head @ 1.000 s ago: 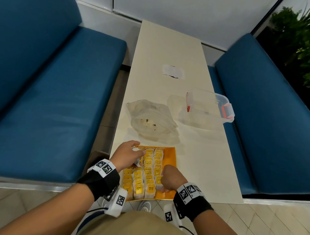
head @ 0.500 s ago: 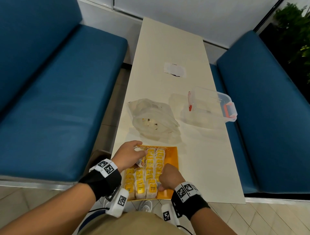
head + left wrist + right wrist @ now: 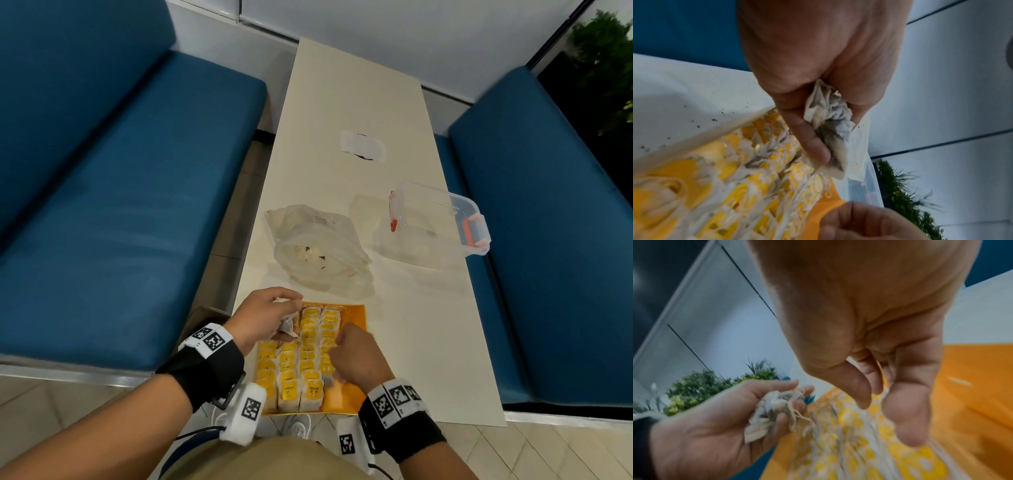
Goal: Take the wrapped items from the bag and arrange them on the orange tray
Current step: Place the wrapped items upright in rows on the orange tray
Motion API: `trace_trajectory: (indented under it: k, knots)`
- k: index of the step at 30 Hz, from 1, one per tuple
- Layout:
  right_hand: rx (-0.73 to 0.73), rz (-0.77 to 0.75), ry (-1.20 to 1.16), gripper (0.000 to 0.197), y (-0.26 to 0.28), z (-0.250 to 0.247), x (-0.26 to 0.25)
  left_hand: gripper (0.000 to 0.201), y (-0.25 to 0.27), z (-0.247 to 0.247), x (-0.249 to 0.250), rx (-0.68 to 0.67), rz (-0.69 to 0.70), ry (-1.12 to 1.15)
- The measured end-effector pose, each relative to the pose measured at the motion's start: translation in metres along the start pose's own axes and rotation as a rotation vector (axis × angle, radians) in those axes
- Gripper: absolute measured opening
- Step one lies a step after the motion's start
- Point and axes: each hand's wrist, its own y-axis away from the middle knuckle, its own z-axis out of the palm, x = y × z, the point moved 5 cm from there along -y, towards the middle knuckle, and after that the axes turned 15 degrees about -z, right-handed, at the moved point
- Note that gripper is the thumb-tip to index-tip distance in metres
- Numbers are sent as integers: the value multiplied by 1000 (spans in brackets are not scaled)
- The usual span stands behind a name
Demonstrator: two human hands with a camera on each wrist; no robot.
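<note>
The orange tray [image 3: 343, 399] lies at the table's near end, filled with rows of wrapped tea bags [image 3: 308, 356] bearing yellow tags. My left hand [image 3: 265, 317] hovers over the tray's far left corner and grips a crumpled bundle of tea bags [image 3: 830, 125], also visible as a bundle [image 3: 772, 408] in the right wrist view. My right hand [image 3: 356, 354] is curled over the right-hand row; thumb and forefinger [image 3: 875, 382] pinch something thin, seemingly a tea bag seen edge-on. The clear plastic bag [image 3: 318, 250] lies just beyond the tray, slack, with a few scraps inside.
A clear lidded box [image 3: 436, 221] with orange latches sits at the table's right edge. A white paper scrap [image 3: 363, 148] lies farther up the table [image 3: 356, 85]. Blue benches [image 3: 120, 205] flank both sides. Dark crumbs [image 3: 694, 123] dot the tabletop beside the tray.
My right hand has crept a little farther up the right-hand row of tea bags. The left hand keeps its bundle at the tray's far left corner.
</note>
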Motion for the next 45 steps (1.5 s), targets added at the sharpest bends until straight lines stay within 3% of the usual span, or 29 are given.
trace_trajectory:
  k: [2, 6, 11, 17, 21, 25, 29, 35, 39, 41, 45]
  knots:
    - [78, -148, -80, 14, 1, -12, -17, 18, 2, 2, 1, -65, -50, 139]
    - [61, -362, -345, 22, 8, -19, -46, 24, 2, 9, 5, -157, -114, 384]
    - [154, -344, -555, 21, 5, -23, -47, 18, 6, 15, 8, -206, -140, 513]
    - [195, -307, -566, 10, -2, -26, -41, 21, 4, 17, 9, -207, -110, 507]
    - [188, -279, -602, 13, -3, -31, -41, 20, 2, 13, 10, -157, -83, 478]
    - [184, -228, -589, 25, -2, -47, -41, 14, -3, 6, 9, -80, -35, 398]
    - [-6, -42, -263, 30, -5, -46, -27, 9, 0, 3, 12, -40, 17, 309]
    - [-38, 39, -133, 33, -9, -54, -23, 18, 4, 4, 19, 53, 187, -112]
    - [-39, 62, -278, 33, -4, -63, -32, 14, 10, 18, 22, -46, 312, -380]
    - [-31, 75, -404, 33, -1, -66, -37, 22, 12, 25, 21, -71, 387, -517]
    - [-15, 88, -547, 32, -2, -62, -40, 34, 9, 34, 17, -25, 492, -662]
